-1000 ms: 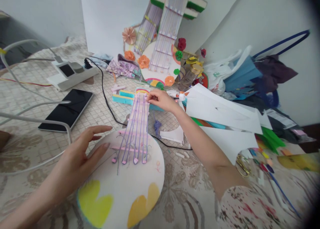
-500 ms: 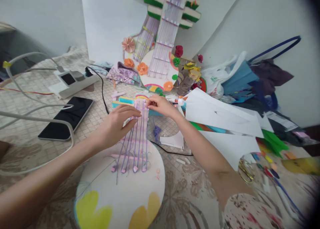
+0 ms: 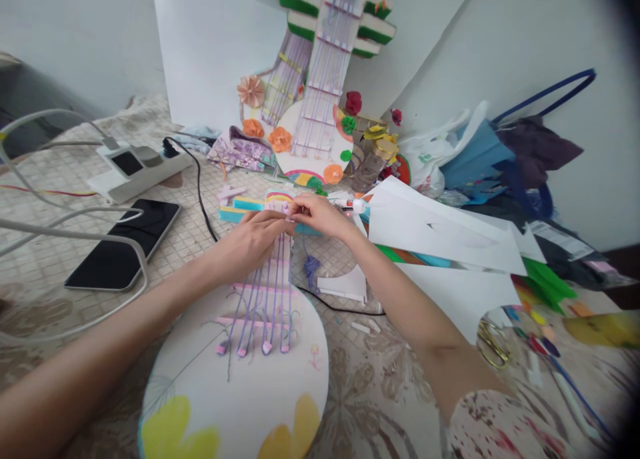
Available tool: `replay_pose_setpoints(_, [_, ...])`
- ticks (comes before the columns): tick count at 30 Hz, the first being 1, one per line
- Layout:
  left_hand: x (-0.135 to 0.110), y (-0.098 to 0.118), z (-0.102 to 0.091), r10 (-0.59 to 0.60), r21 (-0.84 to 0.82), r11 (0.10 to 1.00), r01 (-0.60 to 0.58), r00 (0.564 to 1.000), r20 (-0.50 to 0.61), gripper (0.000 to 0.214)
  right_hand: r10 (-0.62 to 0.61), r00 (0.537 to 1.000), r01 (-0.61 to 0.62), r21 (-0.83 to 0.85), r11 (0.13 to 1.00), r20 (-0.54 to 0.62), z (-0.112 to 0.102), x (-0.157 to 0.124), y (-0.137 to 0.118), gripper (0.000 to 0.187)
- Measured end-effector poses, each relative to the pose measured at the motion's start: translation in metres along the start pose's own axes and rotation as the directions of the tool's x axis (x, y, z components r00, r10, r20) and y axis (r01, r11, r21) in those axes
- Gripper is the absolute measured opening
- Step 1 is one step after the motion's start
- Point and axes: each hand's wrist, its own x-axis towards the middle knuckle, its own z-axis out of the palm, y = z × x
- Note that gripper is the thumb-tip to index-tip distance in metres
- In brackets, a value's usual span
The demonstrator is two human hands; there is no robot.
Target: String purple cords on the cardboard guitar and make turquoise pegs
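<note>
A flat paper guitar (image 3: pixel 260 372) lies in front of me, its round white body painted with yellow hearts and its pink neck strung with purple yarn strings (image 3: pixel 267 292). My left hand (image 3: pixel 250 242) rests on the neck near its top, fingers bent together over the strings. My right hand (image 3: pixel 317 215) meets it there, thumb and fingers pinched on a purple string near the rainbow headstock (image 3: pixel 280 197). A loose tuft of purple yarn (image 3: pixel 312 265) hangs below my right hand.
A finished paper guitar (image 3: pixel 320 99) leans on white board at the back among paper flowers. A phone (image 3: pixel 125 244), power strip (image 3: pixel 135 167) and cables lie left. White sheets (image 3: pixel 440 229), bags, scissors (image 3: pixel 487 342) and pens crowd the right.
My left hand has left the guitar body and travelled up the neck until its fingertips meet my right hand. My right hand has stayed at the top of the strings.
</note>
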Motion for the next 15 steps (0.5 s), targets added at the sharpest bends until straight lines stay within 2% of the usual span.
replay_pose_setpoints(10, [-0.0011,0.0004,0.0007,0.004,0.064,0.998,-0.006,0.999,0.033,0.042,0.006,1.000,-0.006,-0.036,0.999,0.015,0.0001,0.0011,-0.0001,0.008])
replay_pose_setpoints(15, [-0.0033,-0.0023,0.0013,0.023,0.045,0.999,-0.026,0.998,0.058,0.041,0.006,1.000,-0.006,-0.047,0.999,0.005,0.0013,0.0012,0.0000,0.009])
